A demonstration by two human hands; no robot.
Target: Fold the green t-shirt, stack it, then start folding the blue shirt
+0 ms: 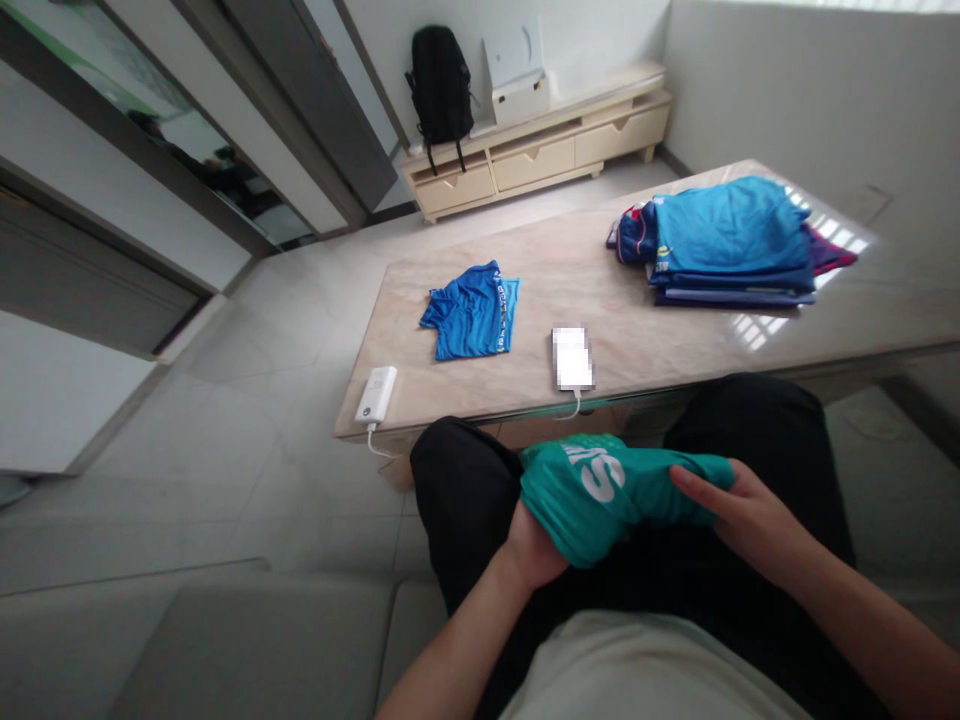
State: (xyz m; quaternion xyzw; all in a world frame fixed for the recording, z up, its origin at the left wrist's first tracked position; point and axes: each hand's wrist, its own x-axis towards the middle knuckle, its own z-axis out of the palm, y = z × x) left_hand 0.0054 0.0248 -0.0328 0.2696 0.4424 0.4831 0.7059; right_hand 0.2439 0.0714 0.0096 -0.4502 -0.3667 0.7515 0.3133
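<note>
A green garment (600, 495) with large white letters is bunched and stretched between my two hands, above my lap. My left hand (536, 550) reaches under or into its left end; the cloth covers the fingers. At the other end, my right hand (739, 500) grips the fabric, thumb on top and the other fingers mostly hidden beneath. What kind of garment it is does not show clearly. On the table in front lies a small blue piece of clothing (469, 320) with a printed band along its right edge.
On the marble-patterned table (555, 260) stands a stack of folded clothes (731, 230) at the right. A white power bank (376, 395) and a blurred-out device (572, 358), each with a white cable, lie near the front edge. Behind, a black backpack (441, 85) sits on a low cabinet (532, 160).
</note>
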